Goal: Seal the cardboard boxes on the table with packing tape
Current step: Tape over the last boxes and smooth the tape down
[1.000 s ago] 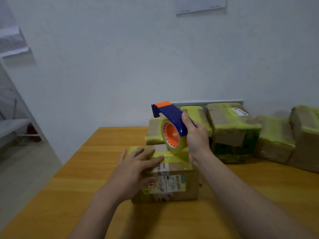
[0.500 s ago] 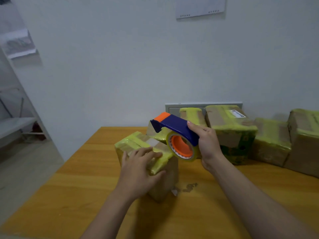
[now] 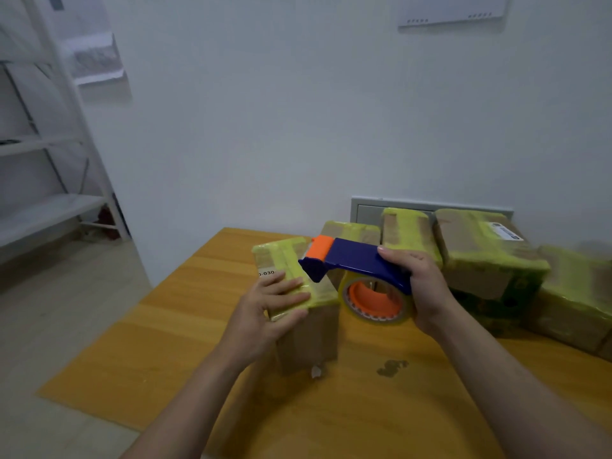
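A small cardboard box (image 3: 309,336) with yellow tape over its top stands on the wooden table (image 3: 347,412). My left hand (image 3: 270,309) holds the box by its near top edge, fingers flat on the tape and thumb on the side. My right hand (image 3: 419,286) grips a blue and orange tape dispenser (image 3: 359,265) with a roll of clear tape (image 3: 376,303). The dispenser's orange nose hangs just over the box's far right top edge.
Several taped boxes (image 3: 480,260) stand in a row along the wall at the back right of the table. A grey metal panel (image 3: 367,210) sits behind them. White shelving (image 3: 49,180) stands on the left beyond the table edge. A dark stain (image 3: 392,366) marks the tabletop.
My left hand has turned the box and stood it up on the table. My right hand has lowered the dispenser from upright to level beside the box top.
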